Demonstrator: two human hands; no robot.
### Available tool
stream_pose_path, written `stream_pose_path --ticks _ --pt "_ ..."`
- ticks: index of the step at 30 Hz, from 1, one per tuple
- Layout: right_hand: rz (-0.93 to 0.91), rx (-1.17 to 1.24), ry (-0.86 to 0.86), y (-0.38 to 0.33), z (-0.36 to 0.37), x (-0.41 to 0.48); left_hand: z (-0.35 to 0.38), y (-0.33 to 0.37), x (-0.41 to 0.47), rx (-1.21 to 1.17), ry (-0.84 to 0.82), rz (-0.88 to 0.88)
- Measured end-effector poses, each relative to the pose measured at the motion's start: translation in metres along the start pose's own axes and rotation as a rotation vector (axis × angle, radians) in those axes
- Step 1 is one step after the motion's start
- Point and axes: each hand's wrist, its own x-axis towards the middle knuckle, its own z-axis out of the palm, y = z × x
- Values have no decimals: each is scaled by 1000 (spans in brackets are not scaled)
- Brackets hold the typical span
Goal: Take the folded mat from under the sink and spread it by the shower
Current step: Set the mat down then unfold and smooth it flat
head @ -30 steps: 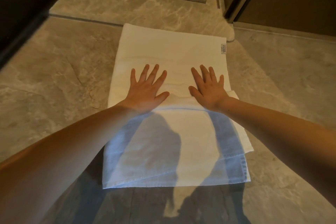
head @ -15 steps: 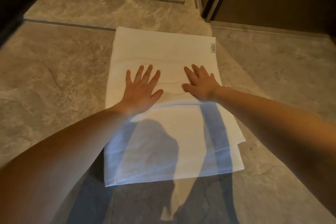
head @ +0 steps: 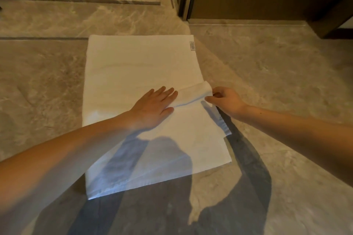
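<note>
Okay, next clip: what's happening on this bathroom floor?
A person is laying out a white mat on the tiled floor. The left hand lies flat, palm down, on the middle of the mat, while the right hand pinches a folded-over flap at the mat's right edge. The mat is mostly spread, but a fold remains, so it is not yet fully flat.

One mat (head: pixel 145 74), one label (head: pixel 192 46), two hands.
</note>
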Motion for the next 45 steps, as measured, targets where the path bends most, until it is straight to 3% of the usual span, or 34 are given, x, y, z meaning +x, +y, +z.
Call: stream_pose_path --ticks 4,11,17,22,27,34,39,45 --pt "-93 28 61 -3 -3 -2 -8 1 7 -23 6 10" --pt "-299 6 148 -9 2 -22 -68 33 65 -464 99 -95" --pt "-395 4 181 -12 13 -41 -99 64 108 -316 -246 -9" --pt "-383 57 181 -8 13 -38 -101 81 132 -113 -499 -160" --pt "-338 135 187 -5 13 -35 -99 85 133 -82 -280 -201" --pt "-374 156 11 -11 6 -40 -92 66 115 -638 -149 -330" --pt "-367 151 -195 -26 8 -37 -95 42 86 -941 -91 -297" --pt "-360 -23 -250 -56 18 -40 -106 15 50 -1062 -70 -293"
